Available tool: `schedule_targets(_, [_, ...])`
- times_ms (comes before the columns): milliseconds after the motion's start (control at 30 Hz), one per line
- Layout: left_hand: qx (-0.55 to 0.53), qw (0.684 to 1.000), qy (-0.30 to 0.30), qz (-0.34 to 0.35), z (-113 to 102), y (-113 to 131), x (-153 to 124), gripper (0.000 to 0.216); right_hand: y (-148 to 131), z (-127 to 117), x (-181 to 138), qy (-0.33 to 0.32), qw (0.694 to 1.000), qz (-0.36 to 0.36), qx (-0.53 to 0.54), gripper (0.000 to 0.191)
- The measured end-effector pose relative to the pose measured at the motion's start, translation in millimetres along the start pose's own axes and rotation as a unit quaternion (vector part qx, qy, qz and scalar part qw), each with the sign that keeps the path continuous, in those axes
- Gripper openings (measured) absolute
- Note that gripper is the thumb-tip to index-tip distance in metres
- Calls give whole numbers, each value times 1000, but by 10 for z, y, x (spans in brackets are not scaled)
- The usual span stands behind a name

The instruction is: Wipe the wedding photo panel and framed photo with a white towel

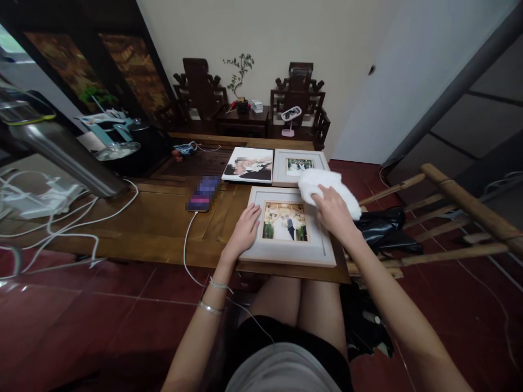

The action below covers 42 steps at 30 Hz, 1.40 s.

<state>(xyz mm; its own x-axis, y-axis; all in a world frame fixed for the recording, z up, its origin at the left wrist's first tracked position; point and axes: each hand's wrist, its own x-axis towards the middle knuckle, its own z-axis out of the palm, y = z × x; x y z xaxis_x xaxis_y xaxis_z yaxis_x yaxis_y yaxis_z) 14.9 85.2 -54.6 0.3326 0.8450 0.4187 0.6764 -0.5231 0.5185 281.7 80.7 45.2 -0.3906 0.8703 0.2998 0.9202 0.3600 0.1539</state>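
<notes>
A pale picture frame lies flat near the table's front edge, with a wedding photo at its centre. My left hand rests on the frame's left side, its fingers stretched out flat. At the upper right corner my right hand grips a fluffy white cloth that touches the frame and hangs past its right edge. Part of the frame's right side is hidden by this hand and the cloth. Behind lie a second pale frame and a white-edged photo panel, side by side.
On the wooden table a phone lies left of the frame, its white cable trailing over the front edge. Farther left are a steel flask and tangled white cables. A wooden chair stands to the right.
</notes>
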Motion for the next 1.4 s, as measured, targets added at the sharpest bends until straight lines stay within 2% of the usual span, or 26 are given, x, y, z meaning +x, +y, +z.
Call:
schedule_targets(67, [-8, 1000, 2, 0, 11, -23, 5, 41, 88, 187, 152, 7, 999, -28, -16, 51])
schedule_targets(167, [-12, 1000, 3, 0, 22, -45, 5, 40, 38, 427, 246, -42, 997, -61, -25, 46])
schedule_targets(300, [-13, 1000, 8, -3, 30, -38, -4, 40, -195, 472, 67, -73, 994, -80, -35, 41])
schedule_targets(400, [-16, 1000, 15, -7, 35, -25, -13, 40, -381, 276, -225, -112, 988, -100, -17, 42])
schedule_targets(567, [-21, 1000, 19, -6, 39, -29, -17, 40, -625, -305, -727, -207, 969, -107, 76, 43])
schedule_targets(633, [-16, 1000, 13, -4, 34, -35, -17, 40, -695, -495, -851, -236, 957, -118, 122, 46])
schedule_targets(700, [-11, 1000, 5, -1, 27, -40, -16, 40, -751, -565, -902, -243, 949, -127, 153, 49])
schedule_targets(767, [-7, 1000, 1, 2, 21, -44, -14, 40, -781, -484, -878, -234, 952, -115, 160, 51])
schedule_targets(867, [-3, 1000, -1, 7, 15, -50, -1, 40, -729, -148, -721, -189, 972, -54, 131, 52])
schedule_targets(967, [-5, 1000, -1, 10, 14, -59, 24, 40, -530, 210, -448, -113, 990, -5, 89, 50])
schedule_targets(1067, [-9, 1000, -5, 10, 13, -70, 43, 40, -248, 412, -108, -56, 997, 11, 60, 49])
schedule_targets(1167, [-14, 1000, -8, 8, 12, -77, 48, 40, -38, 486, 171, -52, 997, -25, 42, 51])
schedule_targets(1233, [-19, 1000, -6, 6, 13, -78, 45, 40, -10, 499, 243, -72, 995, -56, 28, 52])
schedule_targets(1300, [-28, 1000, -1, 1, 15, -76, 39, 40, -81, 476, 192, -91, 993, -75, 13, 52])
schedule_targets(1400, [-38, 999, 8, -8, 24, -68, 28, 40, -298, 319, -85, -137, 987, -89, 13, 50])
